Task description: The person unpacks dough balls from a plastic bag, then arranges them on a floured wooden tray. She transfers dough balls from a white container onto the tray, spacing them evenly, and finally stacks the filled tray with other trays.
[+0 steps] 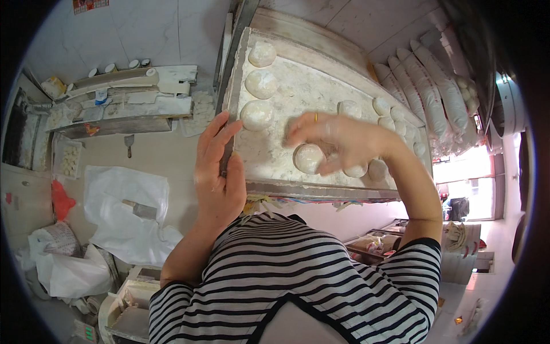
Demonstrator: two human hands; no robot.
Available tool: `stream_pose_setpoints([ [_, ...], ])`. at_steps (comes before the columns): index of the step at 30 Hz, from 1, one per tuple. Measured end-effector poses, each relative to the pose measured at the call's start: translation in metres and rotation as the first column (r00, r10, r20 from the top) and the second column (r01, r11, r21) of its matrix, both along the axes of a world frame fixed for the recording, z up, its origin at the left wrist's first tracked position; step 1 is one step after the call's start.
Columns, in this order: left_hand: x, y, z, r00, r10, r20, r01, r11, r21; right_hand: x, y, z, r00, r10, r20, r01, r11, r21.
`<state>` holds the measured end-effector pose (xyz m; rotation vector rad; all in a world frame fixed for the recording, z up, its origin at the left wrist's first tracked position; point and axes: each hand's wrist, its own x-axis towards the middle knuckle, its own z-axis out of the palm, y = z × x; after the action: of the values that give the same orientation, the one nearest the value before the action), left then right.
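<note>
Before me lies a floured wooden tray (300, 92) with raised rims, holding several round dough balls. My left hand (219, 176) is at the tray's left rim, its fingers and thumb on either side of it. One fingertip is close to a large dough ball (257, 115), below two others in the same column. Blurred by motion, my right hand (339, 137) is over the tray with its fingers spread and curved. Between its fingers and thumb sits a dough ball (308, 158), with no clear grip on it. That hand partly hides other dough balls behind it.
Stacked white sacks (429, 90) stand beyond the tray's right end. To the left are a cluttered floury shelf (129, 116), a scraper (129, 145) on the floor, a broad blade (145, 210) on a white plastic sheet (124, 185), and a bin of small pale pieces (70, 160).
</note>
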<state>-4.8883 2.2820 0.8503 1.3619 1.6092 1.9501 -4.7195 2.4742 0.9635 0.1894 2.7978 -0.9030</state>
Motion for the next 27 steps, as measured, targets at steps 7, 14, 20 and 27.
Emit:
stream_pose_setpoints([
  [7,-0.003,0.0,0.002,0.995,0.021,-0.102,-0.021,1.0,-0.003,0.025,-0.008,-0.023,0.874,-0.377,0.305,0.448,0.386,-0.807],
  [14,-0.005,0.0,0.002,0.998,0.002,-0.066,-0.001,1.0,0.015,0.008,-0.03,-0.042,0.813,-0.579,-0.064,0.347,0.57,-0.745],
  [20,-0.006,-0.002,0.0,0.997,-0.007,-0.073,0.008,1.0,0.01,-0.003,-0.044,-0.04,0.912,-0.41,-0.009,0.391,0.877,-0.28],
  [27,0.004,0.003,0.001,0.999,-0.028,0.023,0.028,0.999,-0.024,-0.019,-0.051,-0.036,0.86,-0.468,-0.204,0.406,0.869,-0.282],
])
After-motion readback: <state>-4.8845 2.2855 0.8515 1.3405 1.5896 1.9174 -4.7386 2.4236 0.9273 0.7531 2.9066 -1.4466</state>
